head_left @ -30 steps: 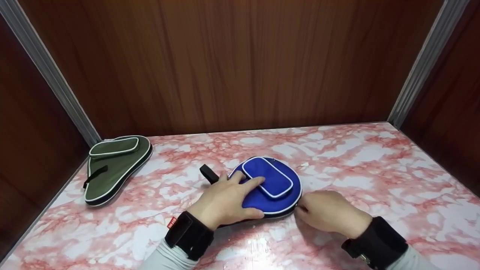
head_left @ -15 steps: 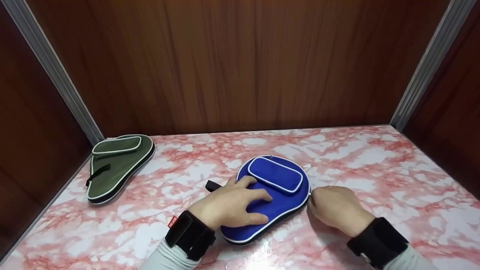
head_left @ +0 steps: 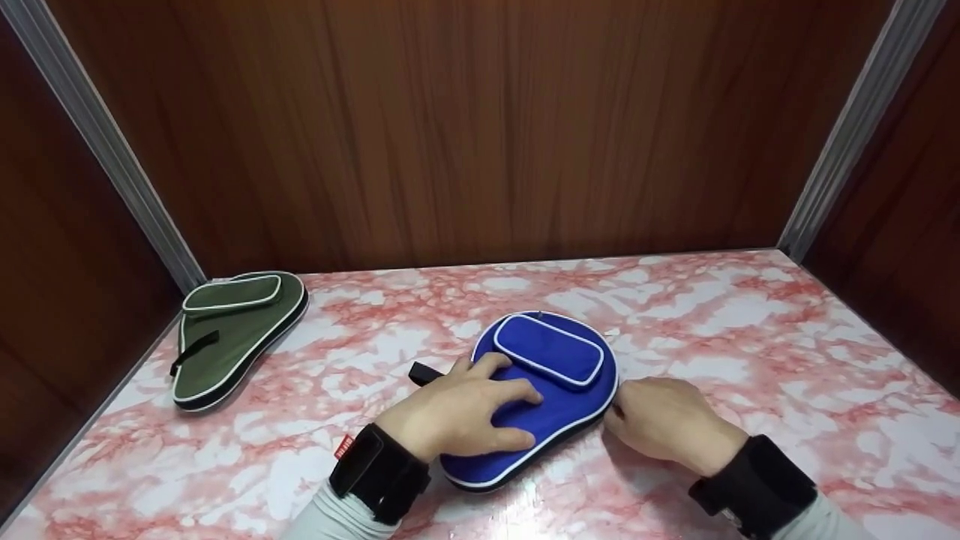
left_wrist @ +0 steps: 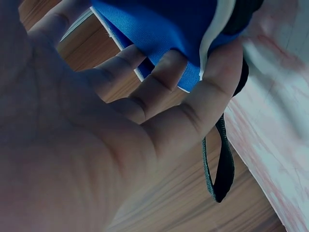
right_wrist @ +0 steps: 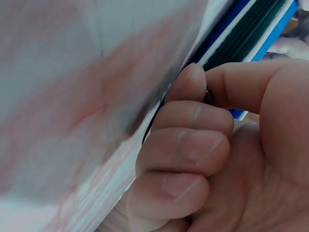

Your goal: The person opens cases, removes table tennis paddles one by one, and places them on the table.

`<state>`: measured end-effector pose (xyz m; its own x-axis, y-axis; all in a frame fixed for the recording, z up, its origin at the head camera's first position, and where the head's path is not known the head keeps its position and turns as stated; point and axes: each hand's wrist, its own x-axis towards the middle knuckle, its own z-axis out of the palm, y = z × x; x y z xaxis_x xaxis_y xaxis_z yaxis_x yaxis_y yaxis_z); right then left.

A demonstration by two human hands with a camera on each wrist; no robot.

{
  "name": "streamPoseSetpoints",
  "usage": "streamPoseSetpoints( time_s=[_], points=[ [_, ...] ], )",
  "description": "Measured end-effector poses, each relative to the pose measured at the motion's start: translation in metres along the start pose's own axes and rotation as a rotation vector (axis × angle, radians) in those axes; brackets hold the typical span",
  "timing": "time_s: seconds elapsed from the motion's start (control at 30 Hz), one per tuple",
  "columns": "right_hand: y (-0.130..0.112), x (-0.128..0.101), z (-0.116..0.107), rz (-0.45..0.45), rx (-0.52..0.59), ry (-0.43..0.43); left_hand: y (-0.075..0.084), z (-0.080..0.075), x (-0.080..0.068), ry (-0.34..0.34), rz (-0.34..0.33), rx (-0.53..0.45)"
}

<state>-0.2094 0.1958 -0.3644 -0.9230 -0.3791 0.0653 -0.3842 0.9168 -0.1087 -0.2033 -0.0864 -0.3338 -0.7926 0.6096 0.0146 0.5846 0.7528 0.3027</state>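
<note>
A blue table tennis paddle case (head_left: pixel 562 405) with white piping and a raised pocket (head_left: pixel 547 349) lies flat on the table. My left hand (head_left: pixel 457 409) rests on its narrow part, fingers spread and slightly bent on the fabric. A black wrist loop (left_wrist: pixel 223 179) sticks out from the case beside that hand. At the case's right edge, my right hand (head_left: pixel 660 416) pinches a small dark zipper pull (right_wrist: pixel 208 96) between thumb and forefinger, its other fingers curled in. The pull is mostly hidden by the fingertips. Beyond them, the black zipper (right_wrist: pixel 241 41) runs along the case's side.
An olive green case (head_left: pixel 244 341) of the same shape, with a black strap, lies at the table's back left. Brown wood-grain panels (head_left: pixel 480 135) with grey metal corner posts (head_left: pixel 840 135) stand around the pink and white marbled table (head_left: pixel 735 330).
The blue case has turned under my left hand, its narrow end swinging toward the front. My right hand has shifted slightly right along with the case's edge. The green case stays put.
</note>
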Motion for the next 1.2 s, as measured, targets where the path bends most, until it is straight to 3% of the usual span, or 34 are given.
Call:
streamPoseSetpoints(
  time_s=[0.3,0.8,1.2],
  points=[
    [-0.004,-0.003,0.0,-0.051,0.014,0.018,0.0,0.001,0.0,0.002,-0.002,-0.004],
    [-0.01,-0.006,-0.004,-0.111,0.076,-0.045,0.001,0.001,0.0,-0.001,-0.011,0.0],
    [-0.013,-0.006,-0.001,-0.182,0.094,-0.005,0.002,0.002,0.001,0.009,-0.03,0.01]
  ],
)
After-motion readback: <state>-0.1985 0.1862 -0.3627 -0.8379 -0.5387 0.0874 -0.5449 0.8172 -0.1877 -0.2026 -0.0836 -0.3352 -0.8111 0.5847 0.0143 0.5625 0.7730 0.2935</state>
